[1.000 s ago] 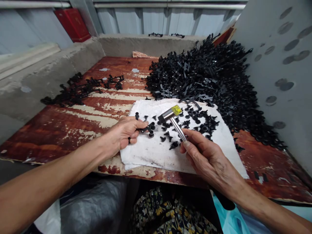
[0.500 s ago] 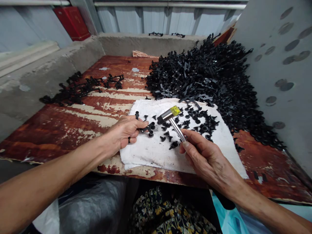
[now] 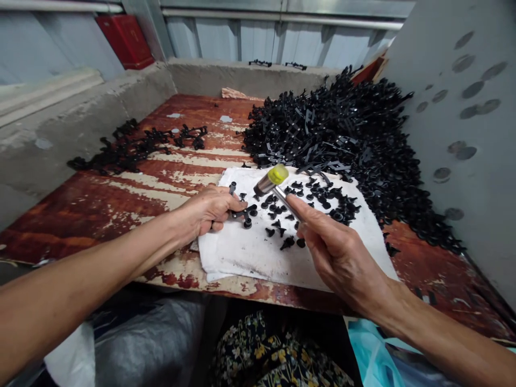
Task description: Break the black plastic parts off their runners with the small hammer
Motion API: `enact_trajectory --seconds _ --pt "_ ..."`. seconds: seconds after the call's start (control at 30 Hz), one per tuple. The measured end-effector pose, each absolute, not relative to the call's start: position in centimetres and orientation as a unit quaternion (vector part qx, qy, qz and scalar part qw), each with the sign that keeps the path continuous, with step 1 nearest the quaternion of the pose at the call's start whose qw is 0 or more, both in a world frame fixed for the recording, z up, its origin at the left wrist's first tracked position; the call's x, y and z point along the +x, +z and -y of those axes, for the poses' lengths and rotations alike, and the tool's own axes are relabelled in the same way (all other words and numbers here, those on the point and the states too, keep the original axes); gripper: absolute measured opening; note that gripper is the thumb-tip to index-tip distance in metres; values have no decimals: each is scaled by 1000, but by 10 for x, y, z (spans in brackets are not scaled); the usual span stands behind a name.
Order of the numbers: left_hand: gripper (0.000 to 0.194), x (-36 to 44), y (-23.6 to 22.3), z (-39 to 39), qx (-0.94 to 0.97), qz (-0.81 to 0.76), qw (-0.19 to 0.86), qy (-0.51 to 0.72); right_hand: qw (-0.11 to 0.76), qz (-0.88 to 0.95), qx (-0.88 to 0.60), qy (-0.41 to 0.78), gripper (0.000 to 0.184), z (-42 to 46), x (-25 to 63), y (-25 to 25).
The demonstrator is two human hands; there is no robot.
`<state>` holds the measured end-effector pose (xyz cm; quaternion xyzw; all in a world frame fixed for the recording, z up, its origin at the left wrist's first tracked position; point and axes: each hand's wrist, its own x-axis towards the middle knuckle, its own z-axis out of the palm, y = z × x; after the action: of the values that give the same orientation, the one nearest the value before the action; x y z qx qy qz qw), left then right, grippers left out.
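My left hand (image 3: 215, 208) is closed on a black jointed bracket (image 3: 242, 213), which sticks out past the thumb with round knobs at its ends. It is held over the left part of a white cloth (image 3: 250, 258). In my right hand (image 3: 342, 247) is a mallet (image 3: 271, 180) with a metal head, one dark face and one yellow face. The index finger stretches along its shaft. The mallet head is raised above and to the right of the bracket, apart from it. Several small black knobs (image 3: 287, 243) lie loose on the cloth. My fingers hide part of the bracket.
A large heap of black brackets (image 3: 322, 123) rises behind and right of the cloth, against a grey panel (image 3: 455, 118). More brackets (image 3: 141, 145) lie at the left on the worn red board (image 3: 100, 209). A red box (image 3: 124, 42) stands on the concrete ledge (image 3: 145, 86).
My right hand has shifted its grip on the mallet, its index finger now extended along the shaft. The mallet head has moved slightly left and up. My left hand keeps the bracket about where it was.
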<state>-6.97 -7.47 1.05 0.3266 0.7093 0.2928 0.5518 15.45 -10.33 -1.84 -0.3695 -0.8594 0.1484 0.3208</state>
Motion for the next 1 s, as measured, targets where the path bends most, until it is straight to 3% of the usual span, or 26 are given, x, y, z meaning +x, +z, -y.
enact_trajectory --seconds 0.17,0.33,0.47,0.6,0.73,0.83,1.0 --pt "18 -74 7 75 346 -698 554 293 258 886 -370 107 58 105 155 -18" --pt "25 -81 -2 74 333 -687 561 321 307 859 -394 113 61 109 152 -8" --pt "19 -82 -5 74 332 -677 567 331 203 887 -398 112 64 107 149 -10" --pt "21 -78 -2 76 327 -681 564 334 263 869 -407 101 62 107 149 -10" --pt "20 -78 0 76 330 -702 541 325 182 892 -403 96 63 108 150 -10" --pt "21 -77 -2 77 337 -693 547 326 216 874 -419 114 65 107 153 -13" --pt "24 -67 3 79 308 -709 546 323 199 887 -390 148 63 108 155 -13"
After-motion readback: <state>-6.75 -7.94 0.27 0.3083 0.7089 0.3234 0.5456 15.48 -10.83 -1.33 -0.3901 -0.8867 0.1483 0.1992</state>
